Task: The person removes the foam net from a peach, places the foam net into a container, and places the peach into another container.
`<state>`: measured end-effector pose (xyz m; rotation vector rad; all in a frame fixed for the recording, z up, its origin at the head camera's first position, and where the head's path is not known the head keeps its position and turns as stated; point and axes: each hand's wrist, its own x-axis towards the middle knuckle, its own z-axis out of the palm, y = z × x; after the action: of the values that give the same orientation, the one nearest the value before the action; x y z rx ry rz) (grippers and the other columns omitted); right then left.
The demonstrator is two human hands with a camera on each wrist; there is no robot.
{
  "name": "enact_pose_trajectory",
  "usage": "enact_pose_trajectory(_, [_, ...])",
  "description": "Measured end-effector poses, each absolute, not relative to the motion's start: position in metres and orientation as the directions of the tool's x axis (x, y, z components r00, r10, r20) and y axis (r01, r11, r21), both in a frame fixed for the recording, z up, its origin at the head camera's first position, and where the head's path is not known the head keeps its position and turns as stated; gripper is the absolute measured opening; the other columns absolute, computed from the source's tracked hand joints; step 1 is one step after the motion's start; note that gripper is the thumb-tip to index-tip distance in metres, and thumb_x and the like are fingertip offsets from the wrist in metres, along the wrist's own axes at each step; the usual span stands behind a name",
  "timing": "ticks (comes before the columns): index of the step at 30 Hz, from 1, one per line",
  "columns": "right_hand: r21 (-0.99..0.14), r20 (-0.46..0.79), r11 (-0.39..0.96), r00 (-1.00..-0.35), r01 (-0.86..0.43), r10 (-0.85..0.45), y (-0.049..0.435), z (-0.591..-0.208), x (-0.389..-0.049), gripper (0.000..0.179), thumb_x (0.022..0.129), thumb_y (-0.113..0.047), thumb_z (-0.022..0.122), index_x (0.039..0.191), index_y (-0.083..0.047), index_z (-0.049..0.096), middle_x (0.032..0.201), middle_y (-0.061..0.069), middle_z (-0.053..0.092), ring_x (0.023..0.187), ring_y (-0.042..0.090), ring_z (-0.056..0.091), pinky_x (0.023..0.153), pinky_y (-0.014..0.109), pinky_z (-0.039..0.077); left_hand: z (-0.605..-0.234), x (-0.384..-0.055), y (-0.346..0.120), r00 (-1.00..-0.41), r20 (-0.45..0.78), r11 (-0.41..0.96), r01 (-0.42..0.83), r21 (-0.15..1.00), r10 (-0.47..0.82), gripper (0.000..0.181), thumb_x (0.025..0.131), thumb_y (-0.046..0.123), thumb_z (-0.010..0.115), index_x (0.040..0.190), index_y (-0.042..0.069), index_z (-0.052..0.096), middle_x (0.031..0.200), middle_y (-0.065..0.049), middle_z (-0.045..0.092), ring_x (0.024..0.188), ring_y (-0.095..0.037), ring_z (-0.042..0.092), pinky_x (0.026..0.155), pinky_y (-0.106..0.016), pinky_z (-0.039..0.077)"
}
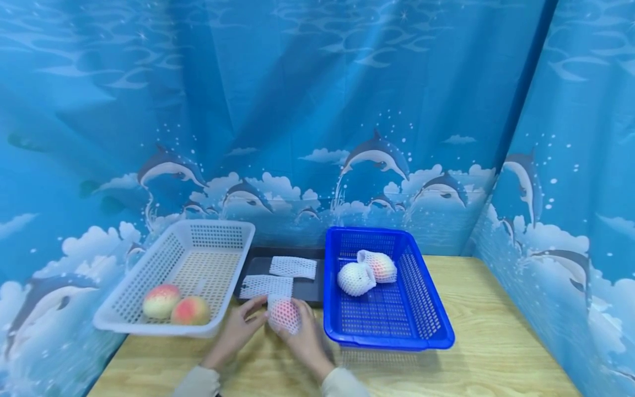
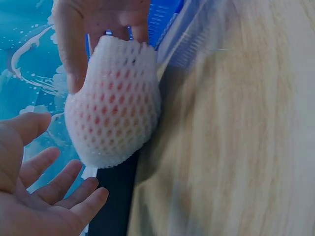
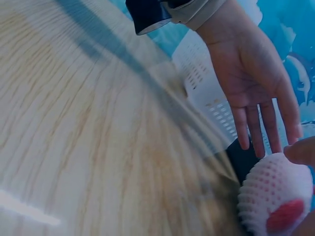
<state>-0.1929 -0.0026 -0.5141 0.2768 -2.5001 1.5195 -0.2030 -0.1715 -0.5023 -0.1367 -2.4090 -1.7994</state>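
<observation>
A peach in a white foam net sleeve (image 2: 115, 105) is held up by my right hand (image 1: 303, 333), whose thumb and fingers grip it over the front edge of the black tray (image 1: 317, 295). Red skin shows through the mesh. My left hand (image 1: 241, 325) is just left of the peach, its fingers spread and relaxed; in the left wrist view the fingers (image 2: 64, 194) are apart from the net. On the tray lie two flat foam net sleeves, one nearer (image 1: 268, 286) and one farther back (image 1: 294, 267).
Left stands a white basket (image 1: 113, 314) with two bare peaches, one paler (image 1: 161, 301) and one redder (image 1: 190, 311). On the right, a blue basket (image 1: 382, 343) contains two netted peaches (image 1: 356, 279). A dolphin-print curtain (image 1: 297, 138) hangs behind the wooden table (image 1: 476, 331).
</observation>
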Motion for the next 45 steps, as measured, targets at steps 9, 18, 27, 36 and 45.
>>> enact_pose_trajectory(9, [-0.843,0.309,0.454,-0.951,-0.289,-0.031,-0.008,-0.523,-0.196,0.069,0.076,-0.027,0.079,0.134,-0.005,0.050,0.134,0.015,0.050,0.120,0.034,0.051,0.102,0.051,0.043,-0.511,-0.202,-0.164,-0.986,0.165,0.233,0.163,0.959,0.011,0.041,0.085,-0.001,0.066,0.123,-0.012,0.055,0.127,-0.031,0.055,0.113,-0.044,0.057,0.095,-0.044,0.052])
enact_pose_trajectory(18, [-0.788,0.442,0.469,-0.897,-0.399,-0.019,-0.011,-0.530,-0.199,0.067,0.073,-0.023,0.080,0.130,-0.002,0.051,0.126,0.015,0.053,0.109,0.035,0.056,0.093,0.050,0.049,-0.511,-0.202,-0.160,-0.990,0.140,0.238,0.130,0.963,-0.025,0.034,0.089,0.005,0.065,0.120,-0.009,0.059,0.125,-0.028,0.058,0.105,-0.038,0.063,0.088,-0.037,0.056])
enact_pose_trajectory(27, [-0.842,0.301,0.457,-0.953,-0.287,-0.042,-0.010,-0.531,-0.204,0.071,0.073,-0.022,0.081,0.135,-0.006,0.050,0.134,0.014,0.050,0.119,0.034,0.052,0.103,0.050,0.043,-0.510,-0.200,-0.160,-0.991,0.125,0.264,0.111,0.958,-0.037,0.034,0.089,0.011,0.067,0.119,-0.005,0.062,0.124,-0.025,0.060,0.104,-0.035,0.065,0.086,-0.034,0.057])
enact_pose_trajectory(36, [-0.855,0.281,0.445,-0.959,-0.264,-0.030,-0.008,-0.527,-0.202,0.070,0.071,-0.016,0.081,0.134,-0.007,0.051,0.132,0.013,0.053,0.119,0.032,0.053,0.103,0.049,0.043,-0.507,-0.195,-0.158,-0.995,0.099,0.246,0.089,0.965,-0.027,0.036,0.090,0.013,0.065,0.122,-0.005,0.060,0.127,-0.025,0.058,0.107,-0.035,0.063,0.094,-0.045,0.053])
enact_pose_trajectory(45, [-0.870,0.263,0.431,-0.965,-0.239,-0.005,-0.006,-0.518,-0.198,0.071,0.069,-0.016,0.082,0.132,-0.009,0.052,0.126,0.012,0.056,0.112,0.031,0.056,0.098,0.047,0.047,-0.499,-0.195,-0.164,-0.992,0.125,0.266,0.110,0.958,-0.037,0.035,0.089,0.013,0.067,0.121,-0.002,0.062,0.125,-0.021,0.061,0.109,-0.034,0.062,0.092,-0.037,0.054])
